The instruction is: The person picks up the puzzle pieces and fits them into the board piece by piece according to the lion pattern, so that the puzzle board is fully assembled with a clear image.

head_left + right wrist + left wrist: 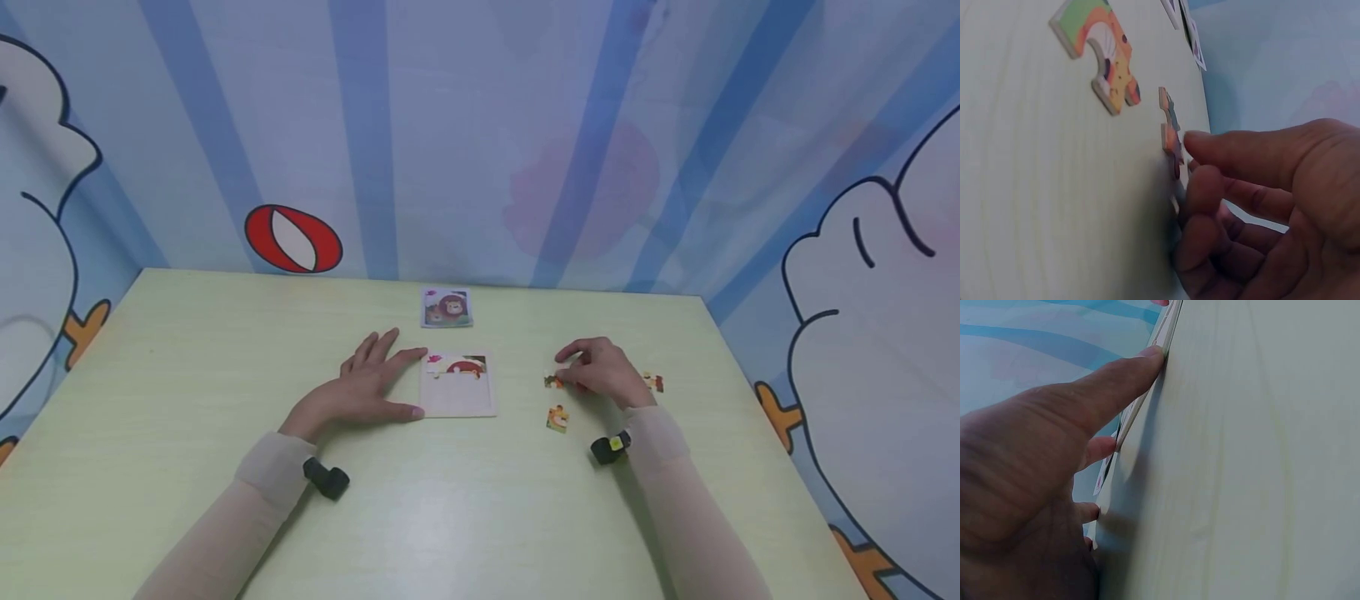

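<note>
A puzzle tray (457, 396) lies on the table, with joined picture pieces (467, 365) along its far side and bare white below them. My left hand (363, 392) rests at its left side, fingers spread. The index finger touches the far left corner, and the thumb (1147, 362) presses the near one. Over a puzzle piece (552, 382) on the right is my right hand (602, 372), its thumb close beside the piece and the index finger apart from the thumb; whether they touch it is unclear. An orange and green puzzle piece (1100, 53) lies nearer me.
Behind the tray lies a lion picture (447, 307) near the table's far edge. Another puzzle piece (654, 382) shows to the right of my right hand, partly hidden by it. A blue striped curtain (450, 142) stands behind the pale wooden table (450, 517).
</note>
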The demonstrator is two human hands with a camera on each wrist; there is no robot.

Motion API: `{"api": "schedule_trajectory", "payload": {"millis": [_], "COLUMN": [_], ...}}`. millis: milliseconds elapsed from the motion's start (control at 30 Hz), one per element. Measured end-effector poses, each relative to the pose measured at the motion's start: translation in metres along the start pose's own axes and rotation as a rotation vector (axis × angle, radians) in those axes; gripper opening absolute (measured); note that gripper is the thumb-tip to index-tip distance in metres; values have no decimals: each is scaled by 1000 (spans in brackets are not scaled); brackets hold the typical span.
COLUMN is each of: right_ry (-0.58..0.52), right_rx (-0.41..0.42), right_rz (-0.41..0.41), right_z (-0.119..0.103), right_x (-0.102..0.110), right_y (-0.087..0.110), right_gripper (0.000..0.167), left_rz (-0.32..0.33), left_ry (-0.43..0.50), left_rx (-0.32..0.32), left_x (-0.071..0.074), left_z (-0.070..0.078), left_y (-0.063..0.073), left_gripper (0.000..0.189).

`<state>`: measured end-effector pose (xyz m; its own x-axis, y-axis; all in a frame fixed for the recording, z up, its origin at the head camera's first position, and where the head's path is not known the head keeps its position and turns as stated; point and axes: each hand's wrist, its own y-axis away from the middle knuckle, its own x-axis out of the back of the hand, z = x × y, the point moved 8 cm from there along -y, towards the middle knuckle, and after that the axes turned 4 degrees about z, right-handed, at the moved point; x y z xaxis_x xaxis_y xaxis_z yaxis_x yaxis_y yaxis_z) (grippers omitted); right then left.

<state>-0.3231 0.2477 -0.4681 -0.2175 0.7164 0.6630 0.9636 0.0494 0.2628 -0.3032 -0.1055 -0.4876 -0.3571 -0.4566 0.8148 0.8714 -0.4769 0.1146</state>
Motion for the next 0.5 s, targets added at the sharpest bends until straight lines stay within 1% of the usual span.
{"api": "schedule_trajectory", "payload": {"millis": [133,233,500], "right_ry": [-5,-7,-17], "right_rx": [9,18,47], "right_rz": [-43,-57,-27], "right_z": [0,0,2], "right_x": [-2,-3,-4], "right_y": [1,1,-1], "right_gripper": [32,31,22], "left_rz": [2,1,-2], "left_ry": [3,4,1], "left_rx": [2,0,1], "left_x": [0,-1,-1], "left_z": [0,0,0], "left_y": [0,0,0], "left_gripper": [96,96,95]}}
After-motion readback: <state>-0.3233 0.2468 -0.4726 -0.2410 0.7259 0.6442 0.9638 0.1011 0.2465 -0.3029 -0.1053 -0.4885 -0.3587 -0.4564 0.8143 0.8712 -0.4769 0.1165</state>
